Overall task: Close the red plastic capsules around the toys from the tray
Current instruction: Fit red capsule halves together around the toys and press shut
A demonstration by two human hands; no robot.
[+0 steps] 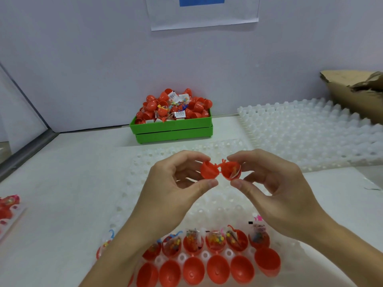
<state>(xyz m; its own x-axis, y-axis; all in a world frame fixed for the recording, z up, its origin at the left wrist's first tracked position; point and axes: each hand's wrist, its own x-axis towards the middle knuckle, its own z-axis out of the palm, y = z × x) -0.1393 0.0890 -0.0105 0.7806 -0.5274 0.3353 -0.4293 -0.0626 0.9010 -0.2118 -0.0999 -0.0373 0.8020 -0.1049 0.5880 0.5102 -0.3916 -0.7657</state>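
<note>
Head view looks down on a white table (62, 204) against a pale wall (83, 59), paper sheet (203, 19) pinned up high; big white dimpled tray (310, 137) spreads across the right, torn cardboard (356, 94) behind it; another clear dimpled tray (226, 206) lies right under the hands; green bin (174, 129) sits at the back, heaped with red capsules and packeted toys (176, 106); nothing stands between hands and work; down at the near edge, a row of filled capsule halves (215, 241) stands in the tray, a row of empty halves (217, 271) just in front; and now the open red capsule (219, 170), hinged, held up mid-air above the clear tray, between both hands; left hand (176, 183) pinches the empty half between thumb and curled fingers; right hand (275, 183) pinches the half holding the toy (233, 170), a bit of it poking over the rim; palms face each other, thumbs low, forearms angling in from the bottom corners
</note>
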